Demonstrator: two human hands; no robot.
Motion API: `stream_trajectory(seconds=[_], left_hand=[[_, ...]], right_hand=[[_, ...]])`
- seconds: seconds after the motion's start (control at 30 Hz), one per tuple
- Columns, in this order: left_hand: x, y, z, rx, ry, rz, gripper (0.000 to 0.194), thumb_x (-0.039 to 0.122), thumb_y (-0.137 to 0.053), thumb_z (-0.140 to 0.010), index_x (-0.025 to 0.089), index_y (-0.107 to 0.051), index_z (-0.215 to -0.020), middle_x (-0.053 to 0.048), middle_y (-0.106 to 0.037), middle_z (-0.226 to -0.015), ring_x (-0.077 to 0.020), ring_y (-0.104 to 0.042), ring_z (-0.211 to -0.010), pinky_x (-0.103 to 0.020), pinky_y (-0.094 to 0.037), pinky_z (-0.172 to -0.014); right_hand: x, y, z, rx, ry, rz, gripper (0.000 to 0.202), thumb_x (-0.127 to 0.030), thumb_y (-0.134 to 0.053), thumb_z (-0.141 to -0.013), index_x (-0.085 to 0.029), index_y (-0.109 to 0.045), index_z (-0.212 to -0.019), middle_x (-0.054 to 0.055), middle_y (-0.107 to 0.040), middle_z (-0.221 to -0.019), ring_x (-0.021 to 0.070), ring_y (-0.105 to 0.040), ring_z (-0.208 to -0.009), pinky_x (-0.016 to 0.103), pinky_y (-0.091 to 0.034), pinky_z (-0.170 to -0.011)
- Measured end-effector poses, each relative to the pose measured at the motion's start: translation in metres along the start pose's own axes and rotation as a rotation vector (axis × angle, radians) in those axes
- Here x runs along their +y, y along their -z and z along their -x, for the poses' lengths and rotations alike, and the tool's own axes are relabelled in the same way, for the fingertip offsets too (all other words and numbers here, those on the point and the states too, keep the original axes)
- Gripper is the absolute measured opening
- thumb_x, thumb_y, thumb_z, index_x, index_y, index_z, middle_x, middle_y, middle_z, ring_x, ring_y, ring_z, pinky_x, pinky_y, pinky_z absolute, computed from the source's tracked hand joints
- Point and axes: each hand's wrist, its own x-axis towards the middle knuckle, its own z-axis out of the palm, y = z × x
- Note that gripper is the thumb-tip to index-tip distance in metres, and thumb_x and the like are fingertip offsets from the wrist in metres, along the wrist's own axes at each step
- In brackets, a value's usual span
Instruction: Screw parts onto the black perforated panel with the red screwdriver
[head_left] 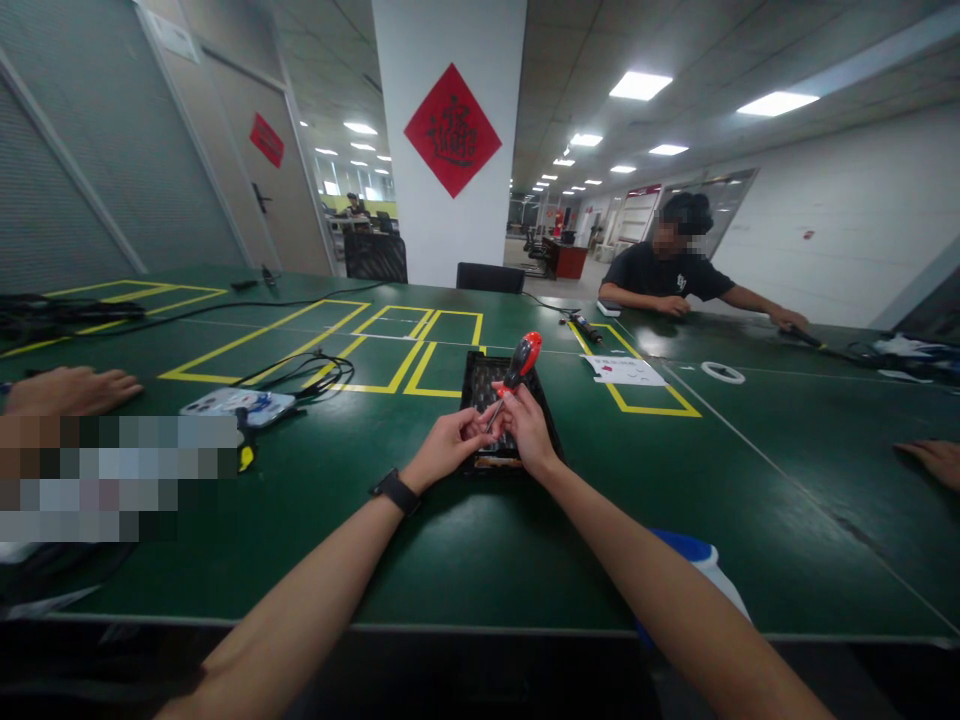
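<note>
A screwdriver (523,360) with a red and dark grey handle slants over a black tray (551,425), its handle up and its shaft pointing down to the left. My right hand (527,425) is closed around the lower handle. My left hand (454,440), with a dark band on the wrist, has its fingers pinched together by the lower shaft; whether they hold the tip or something small is hidden. The tray lies on the green table (420,560) under both hands, and a brownish strip (498,463) shows at its near edge.
Left are a phone-like object (238,405), cables (322,370) and another person's hand (75,390). Right are a paper sheet (624,370), a white ring (723,373), a black tool (589,328) and another hand (934,460). A person (679,265) sits across. A blue and white object (694,560) is below my right forearm.
</note>
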Motion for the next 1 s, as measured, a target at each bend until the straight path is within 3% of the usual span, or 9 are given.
stream_trajectory(seconds=[0.33,0.67,1.0], left_hand=[[-0.0038,0.0008,0.0010,-0.039,-0.040,-0.018,0.029,0.037,-0.051,-0.078,0.011,-0.063,-0.081,-0.001,-0.060,-0.067,-0.0101,-0.047,-0.059,-0.021,-0.037,-0.057],[0.0013,0.0003,0.0004,0.030,-0.038,-0.068,0.027,0.041,-0.057,-0.072,0.014,-0.054,-0.070,0.004,-0.048,-0.059,-0.0079,-0.040,-0.054,-0.019,-0.033,-0.053],[-0.0057,0.0005,0.0009,-0.005,-0.059,-0.066,0.026,0.037,-0.051,-0.078,0.013,-0.059,-0.073,0.002,-0.055,-0.061,-0.0085,-0.045,-0.055,-0.019,-0.034,-0.053]], right_hand=[[0.0016,0.0021,-0.0022,-0.009,-0.027,-0.021,0.031,-0.038,-0.043,-0.082,-0.019,-0.050,-0.106,-0.002,-0.060,-0.064,0.0068,-0.050,-0.042,0.020,-0.041,-0.043],[-0.0003,0.0004,-0.0004,0.006,-0.011,-0.009,0.031,-0.039,-0.044,-0.083,-0.021,-0.049,-0.107,-0.002,-0.061,-0.066,0.0063,-0.050,-0.043,0.019,-0.041,-0.046],[0.0028,0.0035,-0.0029,-0.026,-0.045,-0.014,0.030,-0.040,-0.043,-0.083,-0.020,-0.050,-0.105,-0.002,-0.060,-0.065,0.0068,-0.051,-0.043,0.020,-0.041,-0.045]])
